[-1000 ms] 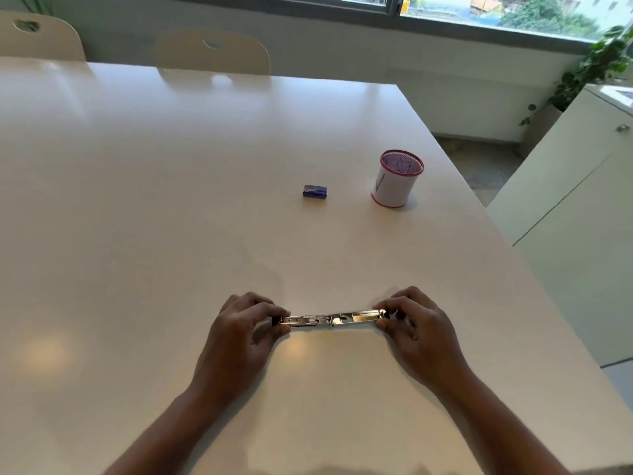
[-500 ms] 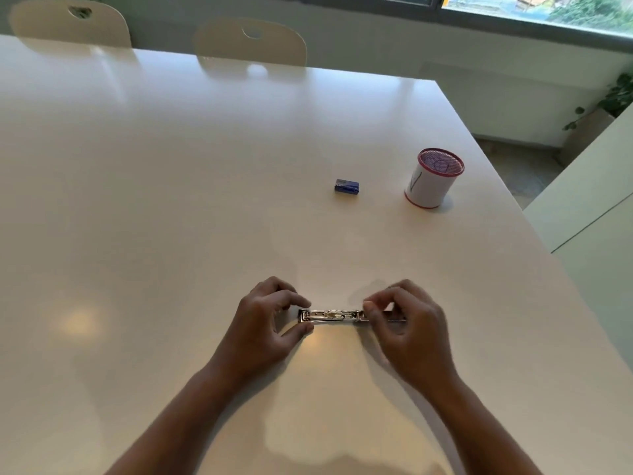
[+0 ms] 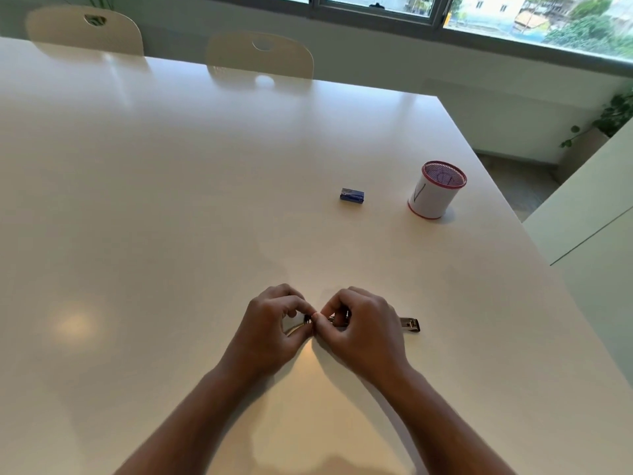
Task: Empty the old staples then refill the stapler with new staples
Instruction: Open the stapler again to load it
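Head view: we see the stapler (image 3: 409,324) lying flat on the white table (image 3: 171,217), close to the near edge. Our left hand (image 3: 274,323) pinches its left end with curled fingers, and our right hand (image 3: 359,329) curls over its middle, fingertips meeting the left hand's. Only the stapler's right metal tip shows past the right hand. Beyond the stapler lies a small blue staple box (image 3: 352,195), with a red-rimmed cup (image 3: 436,190) to the right of that box.

Two bare forearms, no sleeves, apparently no rings or watch
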Motion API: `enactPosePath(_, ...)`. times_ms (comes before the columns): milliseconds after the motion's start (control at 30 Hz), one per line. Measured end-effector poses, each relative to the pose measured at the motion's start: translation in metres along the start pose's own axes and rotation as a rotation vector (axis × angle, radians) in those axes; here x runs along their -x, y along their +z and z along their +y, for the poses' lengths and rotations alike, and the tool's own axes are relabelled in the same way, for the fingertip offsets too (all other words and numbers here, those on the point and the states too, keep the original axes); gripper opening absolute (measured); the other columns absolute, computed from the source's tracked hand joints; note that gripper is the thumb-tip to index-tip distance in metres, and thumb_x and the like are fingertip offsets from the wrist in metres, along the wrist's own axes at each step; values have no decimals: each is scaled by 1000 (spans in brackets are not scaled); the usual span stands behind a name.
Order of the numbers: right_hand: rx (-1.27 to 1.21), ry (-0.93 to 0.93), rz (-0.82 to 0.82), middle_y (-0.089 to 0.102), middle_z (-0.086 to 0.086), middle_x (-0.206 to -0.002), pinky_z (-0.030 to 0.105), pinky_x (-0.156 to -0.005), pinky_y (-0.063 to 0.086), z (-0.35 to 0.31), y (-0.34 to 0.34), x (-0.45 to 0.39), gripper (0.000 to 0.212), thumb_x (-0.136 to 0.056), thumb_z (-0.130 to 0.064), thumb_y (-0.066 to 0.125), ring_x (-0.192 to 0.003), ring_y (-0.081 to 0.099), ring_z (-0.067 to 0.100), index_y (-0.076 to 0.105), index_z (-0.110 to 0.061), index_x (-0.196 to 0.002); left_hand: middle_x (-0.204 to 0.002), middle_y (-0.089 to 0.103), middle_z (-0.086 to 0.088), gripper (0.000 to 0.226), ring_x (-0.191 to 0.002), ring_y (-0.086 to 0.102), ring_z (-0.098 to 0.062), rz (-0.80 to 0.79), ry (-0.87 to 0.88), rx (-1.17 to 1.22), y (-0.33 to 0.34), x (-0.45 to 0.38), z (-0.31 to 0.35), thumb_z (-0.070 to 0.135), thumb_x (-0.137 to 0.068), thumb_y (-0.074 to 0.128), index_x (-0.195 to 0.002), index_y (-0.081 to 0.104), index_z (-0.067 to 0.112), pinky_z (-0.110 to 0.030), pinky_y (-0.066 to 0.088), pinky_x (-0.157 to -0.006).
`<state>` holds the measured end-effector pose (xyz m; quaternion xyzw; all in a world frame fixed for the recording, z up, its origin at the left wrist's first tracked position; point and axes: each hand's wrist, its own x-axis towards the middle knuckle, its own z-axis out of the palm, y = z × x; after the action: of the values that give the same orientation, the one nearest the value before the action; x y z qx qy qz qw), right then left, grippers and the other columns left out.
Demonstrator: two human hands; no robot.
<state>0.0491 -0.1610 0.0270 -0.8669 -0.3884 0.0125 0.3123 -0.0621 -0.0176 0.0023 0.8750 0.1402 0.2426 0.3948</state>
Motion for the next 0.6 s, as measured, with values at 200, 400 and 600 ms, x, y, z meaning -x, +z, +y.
enactPosePath(200,86,17,-68,58,-14,-68,26,-60,49,-12,-2,-8,22,-77,-46,69,-65,59,8,62,-26,-74,-86,67,16,23,-82,64,-10,10,25,-35,-1,0,1,5,-73,85,-83,77,25,-23,52,-71)
enactPosePath(400,152,-44,-82,62,-11,-78,28,-62,51,-24,-1,-11,18,-78,-44,67,-68,59,11,61,-27,-82,-88,69,16,31,-85,64,-7,33,19,-43,0,2,3,-4,-72,80,-83,78,24,-22,52,-74)
enactPosePath(600,222,-47,-75,65,-7,-86,34,-66,55,-31,5,-13,13,-80,-31,66,-73,62,17,61,-23,-89,-86,72,15,25,-82,64,-6,33,32,-63,-1,1,7,-1,-71,81,-81,78,22,-24,52,-77)
